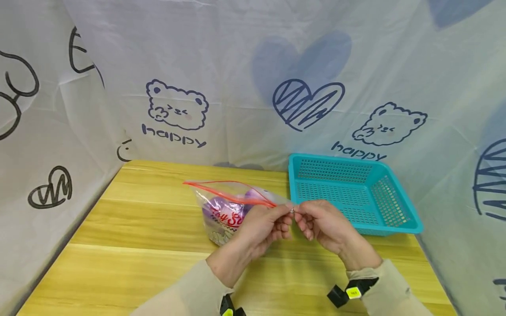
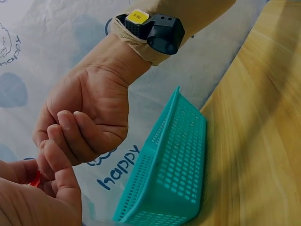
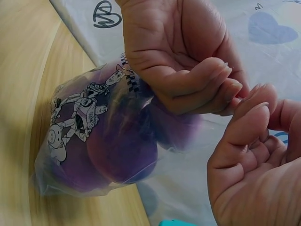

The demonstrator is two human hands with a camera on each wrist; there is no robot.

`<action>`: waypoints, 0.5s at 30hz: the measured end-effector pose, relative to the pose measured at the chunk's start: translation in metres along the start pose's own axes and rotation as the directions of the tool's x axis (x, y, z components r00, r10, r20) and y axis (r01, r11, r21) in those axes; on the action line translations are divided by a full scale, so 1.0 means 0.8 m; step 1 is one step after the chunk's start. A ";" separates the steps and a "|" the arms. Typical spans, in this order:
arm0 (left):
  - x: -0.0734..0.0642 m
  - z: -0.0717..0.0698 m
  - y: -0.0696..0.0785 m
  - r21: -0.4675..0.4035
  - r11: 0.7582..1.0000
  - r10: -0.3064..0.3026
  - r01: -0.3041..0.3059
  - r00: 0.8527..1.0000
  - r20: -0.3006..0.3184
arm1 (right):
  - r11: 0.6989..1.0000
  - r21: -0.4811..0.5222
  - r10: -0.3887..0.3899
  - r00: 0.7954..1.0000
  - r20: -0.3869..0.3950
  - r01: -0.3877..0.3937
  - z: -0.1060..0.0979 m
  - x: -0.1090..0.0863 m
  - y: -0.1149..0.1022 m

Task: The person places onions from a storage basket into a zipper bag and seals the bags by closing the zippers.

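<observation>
A clear zip bag [image 1: 211, 226] with red lettering and cartoon figures printed on it stands on the wooden table, holding several purple rounded things [image 3: 124, 146]. Its red zip strip [image 1: 225, 195] runs along the top, the mouth gaping in the middle. My left hand [image 1: 261, 226] pinches the right end of that strip between thumb and forefinger. Close against it, my right hand [image 1: 326, 224] pinches the bag's corner at a small shiny bit. In the left wrist view a scrap of red shows between the left fingers [image 2: 61, 174]. The fingers mostly hide what the right hand grips.
A turquoise perforated basket [image 1: 356, 226] stands at the back right of the table [image 1: 138, 263], just behind the right hand. White cloth [image 1: 237, 87] with bear and heart drawings hangs behind and at both sides.
</observation>
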State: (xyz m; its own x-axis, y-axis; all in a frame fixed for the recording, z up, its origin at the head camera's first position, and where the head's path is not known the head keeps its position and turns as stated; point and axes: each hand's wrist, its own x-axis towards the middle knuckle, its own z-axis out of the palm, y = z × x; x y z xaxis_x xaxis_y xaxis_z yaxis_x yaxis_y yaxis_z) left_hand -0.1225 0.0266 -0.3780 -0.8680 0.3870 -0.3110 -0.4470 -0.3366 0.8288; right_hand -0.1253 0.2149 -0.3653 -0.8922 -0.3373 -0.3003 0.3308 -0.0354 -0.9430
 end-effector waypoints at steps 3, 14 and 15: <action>0.000 0.000 0.004 -0.009 1.000 0.016 -0.016 1.000 -0.019 | 1.000 0.015 -0.013 1.000 0.005 0.012 0.000 0.003 -0.001; 0.000 0.004 0.012 -0.022 0.994 0.104 -0.107 0.989 -0.107 | 0.997 -0.009 -0.073 0.997 0.004 0.073 0.000 0.023 -0.011; 0.000 0.004 0.011 -0.025 0.993 0.108 -0.112 0.988 -0.114 | 0.997 -0.017 -0.073 0.997 -0.001 0.073 0.000 0.025 -0.011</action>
State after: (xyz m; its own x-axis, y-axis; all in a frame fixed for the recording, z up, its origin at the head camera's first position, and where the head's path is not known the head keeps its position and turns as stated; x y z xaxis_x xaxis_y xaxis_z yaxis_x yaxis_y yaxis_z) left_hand -0.1262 0.0264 -0.3690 -0.9303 0.2482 -0.2701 -0.3524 -0.3996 0.8463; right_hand -0.1461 0.2088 -0.3632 -0.9145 -0.3325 -0.2308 0.2593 -0.0436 -0.9648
